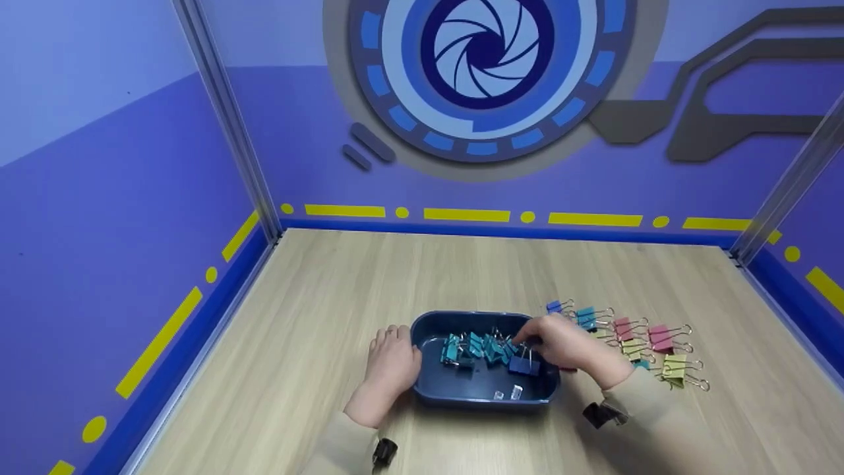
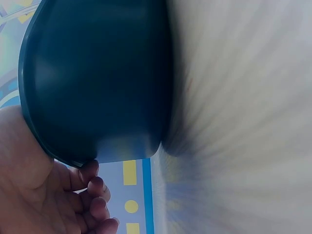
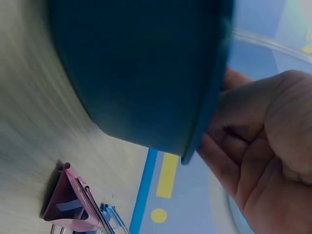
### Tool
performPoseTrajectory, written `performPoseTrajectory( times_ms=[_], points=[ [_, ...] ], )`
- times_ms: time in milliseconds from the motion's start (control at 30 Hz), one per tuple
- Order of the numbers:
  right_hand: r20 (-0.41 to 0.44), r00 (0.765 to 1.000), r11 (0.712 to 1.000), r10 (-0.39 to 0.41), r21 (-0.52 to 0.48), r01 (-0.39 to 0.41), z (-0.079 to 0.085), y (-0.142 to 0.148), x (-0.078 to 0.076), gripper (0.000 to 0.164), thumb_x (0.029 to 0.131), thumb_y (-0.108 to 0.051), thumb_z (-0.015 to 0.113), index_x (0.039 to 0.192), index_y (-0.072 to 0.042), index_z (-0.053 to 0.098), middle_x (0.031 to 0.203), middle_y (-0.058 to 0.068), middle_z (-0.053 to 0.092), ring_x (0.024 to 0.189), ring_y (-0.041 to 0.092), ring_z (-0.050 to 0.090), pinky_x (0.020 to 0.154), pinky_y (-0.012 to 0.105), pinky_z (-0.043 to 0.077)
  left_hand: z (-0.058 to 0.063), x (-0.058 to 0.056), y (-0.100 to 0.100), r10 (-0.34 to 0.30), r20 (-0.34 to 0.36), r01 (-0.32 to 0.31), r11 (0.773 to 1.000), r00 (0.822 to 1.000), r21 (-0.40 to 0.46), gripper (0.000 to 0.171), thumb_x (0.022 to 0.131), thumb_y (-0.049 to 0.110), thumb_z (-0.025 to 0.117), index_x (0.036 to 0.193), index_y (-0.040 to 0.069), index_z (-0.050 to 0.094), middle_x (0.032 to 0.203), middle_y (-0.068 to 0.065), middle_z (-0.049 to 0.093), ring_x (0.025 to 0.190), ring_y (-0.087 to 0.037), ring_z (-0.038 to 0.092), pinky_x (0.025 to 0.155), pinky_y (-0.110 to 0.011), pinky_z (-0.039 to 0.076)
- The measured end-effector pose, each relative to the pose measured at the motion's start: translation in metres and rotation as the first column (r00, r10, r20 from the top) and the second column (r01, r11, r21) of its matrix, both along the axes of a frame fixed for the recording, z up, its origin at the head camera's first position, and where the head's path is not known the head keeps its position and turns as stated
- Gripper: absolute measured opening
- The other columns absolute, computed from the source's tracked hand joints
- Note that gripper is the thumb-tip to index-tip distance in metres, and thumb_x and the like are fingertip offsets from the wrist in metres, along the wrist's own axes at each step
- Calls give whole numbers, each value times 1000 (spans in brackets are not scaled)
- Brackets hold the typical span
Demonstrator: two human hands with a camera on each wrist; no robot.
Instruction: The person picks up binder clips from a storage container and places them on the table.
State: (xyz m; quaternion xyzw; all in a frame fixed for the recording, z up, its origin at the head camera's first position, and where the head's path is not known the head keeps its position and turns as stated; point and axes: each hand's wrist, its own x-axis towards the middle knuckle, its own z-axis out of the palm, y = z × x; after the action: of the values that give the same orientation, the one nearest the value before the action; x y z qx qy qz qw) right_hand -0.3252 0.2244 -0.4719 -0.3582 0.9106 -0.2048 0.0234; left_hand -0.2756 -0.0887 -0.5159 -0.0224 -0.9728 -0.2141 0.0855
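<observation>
A dark blue tray (image 1: 481, 399) holds several teal binder clips (image 1: 452, 349) and a dark blue binder clip (image 1: 524, 365). My left hand (image 1: 393, 359) rests against the tray's left rim, its fingers loosely bent in the left wrist view. Over the right rim reaches my right hand (image 1: 557, 340), index finger pointing down among the teal clips. In the right wrist view the tray wall hides the tips of its thumb and index finger, so I cannot tell whether they pinch a clip.
Right of the tray, several binder clips lie on the wooden table (image 1: 316, 310): a pink clip (image 1: 661, 338), a yellow clip (image 1: 674, 371), a teal clip (image 1: 586, 318) and others. Two small clear pieces (image 1: 516, 392) lie inside the tray's front. Blue-purple panels (image 1: 277, 145) wall the table.
</observation>
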Motion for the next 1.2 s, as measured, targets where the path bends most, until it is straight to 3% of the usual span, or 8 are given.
performPoseTrajectory(
  times_ms=[100,333,433,567,733,1033,1200],
  points=[
    [-53,999,999,0,43,2,-5,-5,1,37,83,20,59,100,-5,80,100,9,79,99,28,75,83,43,60,0,0,0,1,11,-1,1000,1000,2,35,96,18,60,123,-5,60,116,-20,63,112,-36,55,93,-50,44],
    [-234,965,989,117,113,-92,-15,-8,4,28,80,19,65,88,-4,79,87,7,77,82,22,75,73,36,60,0,-1,1,4,25,-4,1000,1000,1,36,96,18,60,124,-4,59,116,-20,62,112,-35,54,94,-49,44],
    [-211,968,986,138,118,-115,-17,-9,6,20,78,11,74,86,-6,79,83,5,77,77,17,74,68,32,59,0,-1,1,4,40,-4,1000,999,4,37,97,19,60,126,-4,58,118,-20,62,113,-35,53,95,-49,44],
    [-116,986,990,121,93,-110,-18,-11,11,14,76,0,82,87,-9,80,83,2,78,75,12,73,67,28,58,-1,-1,0,-2,24,2,1000,1000,3,37,97,18,60,125,-5,59,119,-21,62,113,-36,54,94,-49,45],
    [-54,993,993,103,55,-100,-23,-13,14,11,80,-6,82,89,-12,82,85,-1,78,76,9,73,67,26,58,-1,0,0,-9,-12,9,1000,1000,-1,35,95,17,61,121,-6,60,117,-22,63,111,-38,55,91,-51,45],
    [-16,995,993,96,-68,-97,-29,-14,16,7,80,-8,84,85,-13,80,82,-5,77,72,-2,65,65,22,56,-2,-1,0,-3,9,3,1000,1000,-5,35,96,18,61,122,-5,60,115,-21,63,109,-36,55,92,-50,45],
    [15,996,990,85,-114,-83,-28,-13,17,5,83,-10,81,87,-13,80,84,-4,78,76,1,68,69,24,57,-2,-3,-1,-1,16,1,1000,1000,-2,35,96,18,60,122,-6,60,114,-21,63,109,-36,54,92,-50,45]
  ],
)
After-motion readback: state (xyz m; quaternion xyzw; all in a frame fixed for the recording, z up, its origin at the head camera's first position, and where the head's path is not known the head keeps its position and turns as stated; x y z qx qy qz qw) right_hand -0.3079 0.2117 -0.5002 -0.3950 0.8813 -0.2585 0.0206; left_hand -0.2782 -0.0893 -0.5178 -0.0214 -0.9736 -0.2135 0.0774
